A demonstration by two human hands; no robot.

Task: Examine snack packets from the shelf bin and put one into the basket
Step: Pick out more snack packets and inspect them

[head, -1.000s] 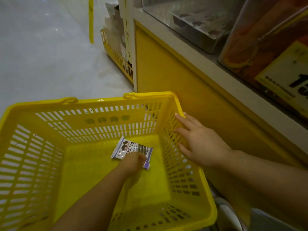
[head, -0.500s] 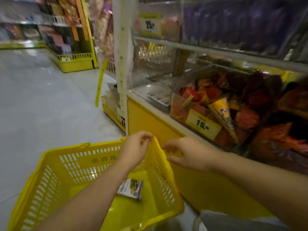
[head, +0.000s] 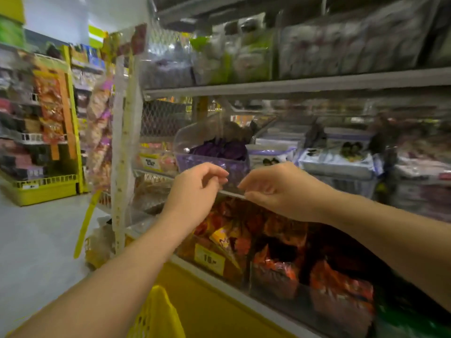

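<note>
A clear shelf bin point(head: 212, 142) is sitting on the middle shelf, and purple snack packets point(head: 219, 150) are lying heaped inside it behind its front wall. To the right of the bin, more bins are holding white-and-blue packets point(head: 336, 162); below it, red and orange packets point(head: 275, 242) are crowding a lower bin with a yellow price tag point(head: 209, 258), and to its left a white upright post point(head: 124, 142) is standing. Nothing is lying between the hands and the bin's front. Half a second ago both hands were working low at the rim of the yellow basket point(head: 156, 315), where one packet was lying; now they are hanging raised just before the bin, only a corner of the basket is showing far below it, and that packet is out of view. The left hand point(head: 195, 189) is hovering with fingers loosely curled, thumb and forefinger nearly meeting, holding nothing. The right hand point(head: 275, 191) is also loosely curled and empty, its fingertips point(head: 246, 185) pointing toward the left hand at the shelf edge point(head: 233, 193) below the bin; whether they are touching it is unclear.
</note>
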